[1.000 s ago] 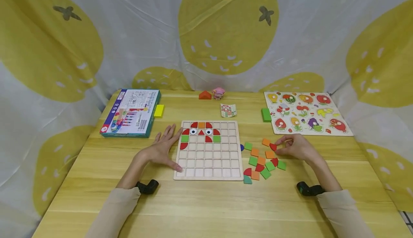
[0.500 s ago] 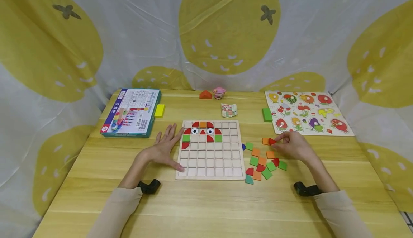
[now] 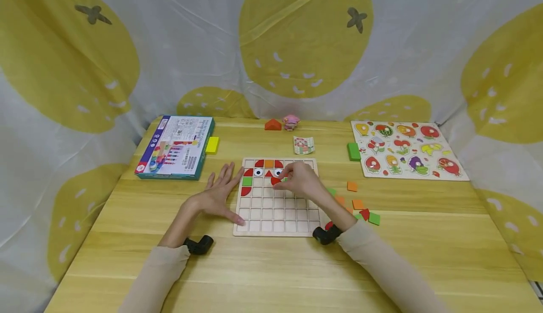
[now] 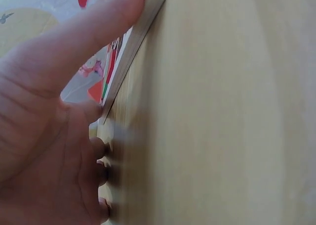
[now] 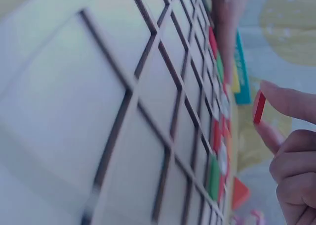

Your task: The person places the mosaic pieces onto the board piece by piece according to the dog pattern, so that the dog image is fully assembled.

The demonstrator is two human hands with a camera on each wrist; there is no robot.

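A square wooden grid board (image 3: 267, 215) lies mid-table. Red, green, orange and eye-patterned tiles fill part of its upper rows. My left hand (image 3: 217, 201) rests at the board's left side with fingers spread, and in the left wrist view the thumb (image 4: 94, 34) lies over the board's edge. My right hand (image 3: 302, 179) is over the upper part of the board, pinching a red quarter-circle tile (image 5: 259, 106) between thumb and forefinger. In the right wrist view the tile is held apart from the grid. The right hand covers some cells in the head view.
Loose orange (image 3: 352, 186), green (image 3: 374, 218) and red tiles lie right of the board, partly hidden by the right forearm. A pattern card (image 3: 303, 145), pink figurine (image 3: 291, 122) and red triangular block (image 3: 273, 125) stand behind. A box (image 3: 182, 134) lies left, a fruit puzzle (image 3: 405, 171) right.
My right hand has picked up a red quarter-circle tile from the loose pile and carried it left over the board. The left hand has stayed at the board's edge.
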